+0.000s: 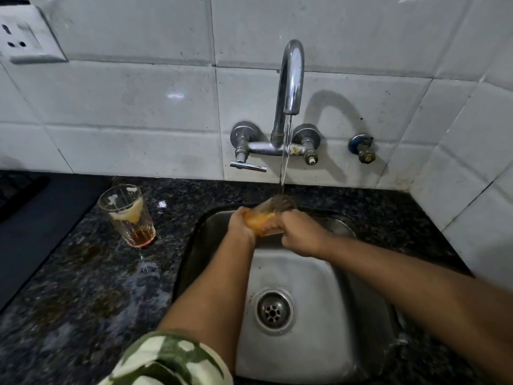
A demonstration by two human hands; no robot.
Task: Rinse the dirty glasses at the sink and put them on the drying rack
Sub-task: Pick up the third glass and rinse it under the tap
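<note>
Over the steel sink [313, 276] I hold a clear glass [273, 213] with both hands, tilted with its mouth toward the wall. Water from the chrome tap [290, 79] runs onto its rim. My left hand [241, 222] grips its left side and my right hand [301, 232] its right side. The glass looks orange inside. A second dirty glass [127, 215] stands upright on the dark granite counter [91, 273] left of the sink, with foam on its wall and brown liquid at its bottom.
The tap's lever handle [248, 165] sticks out left under the spout, with another valve [363, 148] on the tiled wall to the right. The drain [274, 311] sits mid-basin. A wall socket [26, 36] is upper left. Water pools on the counter near the sink's left edge.
</note>
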